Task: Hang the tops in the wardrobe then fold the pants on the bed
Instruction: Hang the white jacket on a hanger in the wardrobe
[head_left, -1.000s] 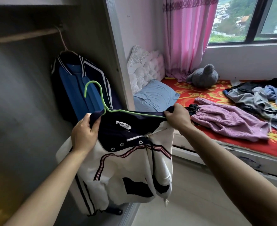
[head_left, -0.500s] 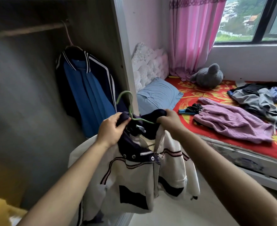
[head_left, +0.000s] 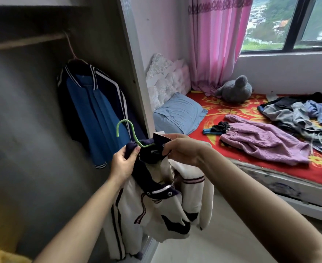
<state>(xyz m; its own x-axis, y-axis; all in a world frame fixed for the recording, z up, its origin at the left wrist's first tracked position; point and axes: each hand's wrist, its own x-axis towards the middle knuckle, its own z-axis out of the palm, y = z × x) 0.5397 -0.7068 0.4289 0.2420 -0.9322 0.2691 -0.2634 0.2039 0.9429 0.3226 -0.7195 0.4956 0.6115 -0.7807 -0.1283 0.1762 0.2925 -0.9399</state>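
Head view: hands work close together at chest height in front of the open wardrobe (head_left: 33, 111). The left hand (head_left: 125, 162) pinches a fold of the navy collar of a white and navy jacket (head_left: 156, 211), thumb pressed against curled fingers. The right hand (head_left: 183, 149) grips the other side of that collar, its fingers curled round the dark cloth just beside the left hand. A green hanger (head_left: 134, 134) sits inside the neck of the jacket, and its hook rises free above and between the two hands. The rest of the jacket hangs bunched below the hands, with its zip open and its striped sleeves drooping toward the floor.

Inside the wardrobe, a blue jacket (head_left: 99, 114) with white stripes hangs from a pink hanger (head_left: 71, 48) on the rail (head_left: 23, 41), near the right wall. The green hook is well below that rail.

To the right, the bed (head_left: 232, 109) has a red patterned sheet. On it lie a purple garment (head_left: 264, 139), a heap of grey and blue clothes (head_left: 298, 116), a blue pillow (head_left: 179, 112) and a grey plush toy (head_left: 234, 90). A pink curtain (head_left: 213, 44) hangs beside the window (head_left: 289, 21).
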